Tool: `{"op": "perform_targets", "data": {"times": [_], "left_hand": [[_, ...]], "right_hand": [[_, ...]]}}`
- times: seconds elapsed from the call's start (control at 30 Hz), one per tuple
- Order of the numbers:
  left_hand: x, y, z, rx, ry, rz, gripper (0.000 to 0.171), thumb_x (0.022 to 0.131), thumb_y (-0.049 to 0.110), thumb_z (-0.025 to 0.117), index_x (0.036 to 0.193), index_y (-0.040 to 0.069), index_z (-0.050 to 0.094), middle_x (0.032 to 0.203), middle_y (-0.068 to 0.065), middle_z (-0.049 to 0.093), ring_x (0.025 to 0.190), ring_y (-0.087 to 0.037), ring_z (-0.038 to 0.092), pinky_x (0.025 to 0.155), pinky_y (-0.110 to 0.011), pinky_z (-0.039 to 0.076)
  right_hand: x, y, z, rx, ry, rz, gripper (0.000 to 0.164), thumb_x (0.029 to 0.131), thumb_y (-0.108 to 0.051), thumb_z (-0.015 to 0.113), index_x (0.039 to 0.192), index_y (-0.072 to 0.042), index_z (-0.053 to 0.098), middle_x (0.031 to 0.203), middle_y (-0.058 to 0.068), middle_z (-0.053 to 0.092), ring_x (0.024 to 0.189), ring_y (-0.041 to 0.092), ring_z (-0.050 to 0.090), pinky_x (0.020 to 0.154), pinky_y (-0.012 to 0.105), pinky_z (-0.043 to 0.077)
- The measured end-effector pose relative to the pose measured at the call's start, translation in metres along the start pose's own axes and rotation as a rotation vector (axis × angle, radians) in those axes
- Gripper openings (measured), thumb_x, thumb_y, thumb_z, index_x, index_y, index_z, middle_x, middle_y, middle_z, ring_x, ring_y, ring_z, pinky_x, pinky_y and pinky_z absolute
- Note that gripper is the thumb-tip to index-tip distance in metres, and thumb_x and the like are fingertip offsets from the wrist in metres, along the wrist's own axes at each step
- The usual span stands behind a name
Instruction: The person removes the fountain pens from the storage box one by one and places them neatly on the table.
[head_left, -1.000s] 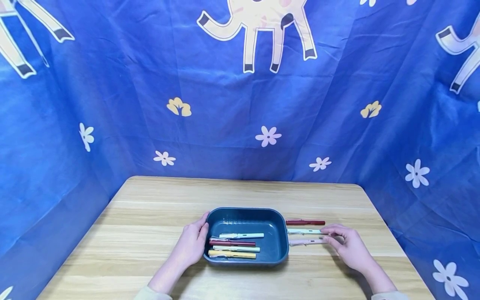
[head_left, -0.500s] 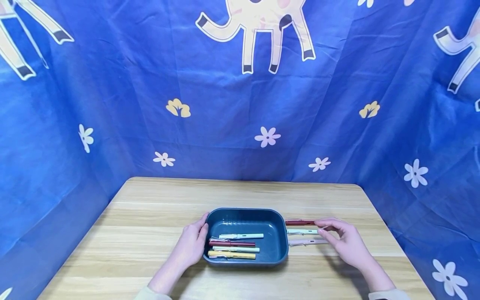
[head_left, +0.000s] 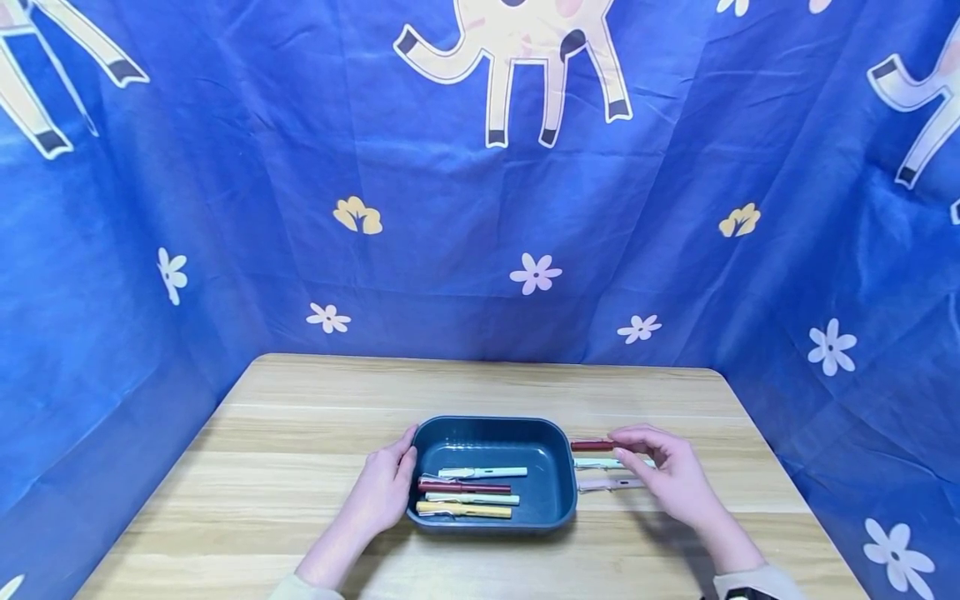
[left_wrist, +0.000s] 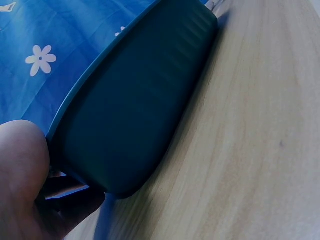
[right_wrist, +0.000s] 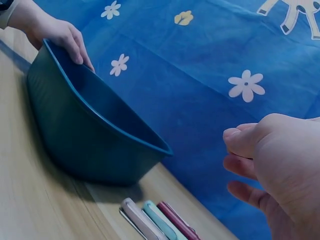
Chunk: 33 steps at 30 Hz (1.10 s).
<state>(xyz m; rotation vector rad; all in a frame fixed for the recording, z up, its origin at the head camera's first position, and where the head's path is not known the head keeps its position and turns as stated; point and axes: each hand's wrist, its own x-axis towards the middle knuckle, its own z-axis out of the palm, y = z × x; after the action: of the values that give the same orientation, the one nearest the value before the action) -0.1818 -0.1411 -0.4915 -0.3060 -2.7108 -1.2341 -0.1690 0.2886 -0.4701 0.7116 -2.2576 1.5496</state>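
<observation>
A dark teal rectangular bin [head_left: 491,527] stands on the table, its left end gripped by my left hand [head_left: 384,485], thumb at the rim. Inside, on its left side, lie a pale blue pen [head_left: 487,472], a dark red pen [head_left: 480,487], a pale green pen [head_left: 483,499] and a yellow pen [head_left: 480,510]. Just right of the bin, another dark red pen [head_left: 590,446], a mint pen [head_left: 592,463] and a lilac pen [head_left: 607,484] lie side by side. My right hand [head_left: 671,477] is over their right ends, fingers bent and holding nothing, raised above them in the right wrist view.
The light wooden table [head_left: 330,392] reaches back to a blue curtain [head_left: 450,275] printed with flowers and animals. More of that curtain hangs along both sides of the table.
My right hand has moved left and slightly away from me, from the mint and lilac pens' right ends towards the dark red pen. My left hand, the bin and the pens have stayed put.
</observation>
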Motion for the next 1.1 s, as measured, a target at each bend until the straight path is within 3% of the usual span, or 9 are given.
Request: {"op": "perform_targets", "data": {"times": [0.37,0.67,1.1], "left_hand": [[-0.001,0.0,0.0,-0.004,-0.001,0.004,0.045,0.111,0.009,0.049,0.153,-0.009,0.048,0.149,-0.028,0.052,0.137,-0.043,0.053,0.116,-0.054,0.039],[0.001,-0.002,0.0,-0.002,0.006,0.015,0.045,0.111,0.009,0.05,0.152,-0.009,0.048,0.149,-0.028,0.053,0.137,-0.042,0.053,0.115,-0.054,0.04],[0.001,-0.003,0.001,0.002,0.0,0.009,0.045,0.111,0.01,0.05,0.152,-0.009,0.048,0.15,-0.027,0.052,0.138,-0.042,0.052,0.115,-0.053,0.04]], "right_hand": [[0.014,0.0,0.023,0.042,-0.029,0.037,0.022,0.096,0.006,0.073,0.118,0.002,0.076,0.115,0.01,0.076,0.103,0.026,0.075,0.092,0.023,0.059],[0.024,0.0,0.042,0.11,-0.085,0.084,0.023,0.098,0.004,0.072,0.121,0.004,0.073,0.115,0.026,0.073,0.101,0.038,0.075,0.093,0.026,0.06],[0.037,0.0,0.068,0.098,-0.157,0.238,0.027,0.099,-0.009,0.076,0.123,0.004,0.074,0.123,0.023,0.072,0.111,0.031,0.072,0.095,0.03,0.06]]}}
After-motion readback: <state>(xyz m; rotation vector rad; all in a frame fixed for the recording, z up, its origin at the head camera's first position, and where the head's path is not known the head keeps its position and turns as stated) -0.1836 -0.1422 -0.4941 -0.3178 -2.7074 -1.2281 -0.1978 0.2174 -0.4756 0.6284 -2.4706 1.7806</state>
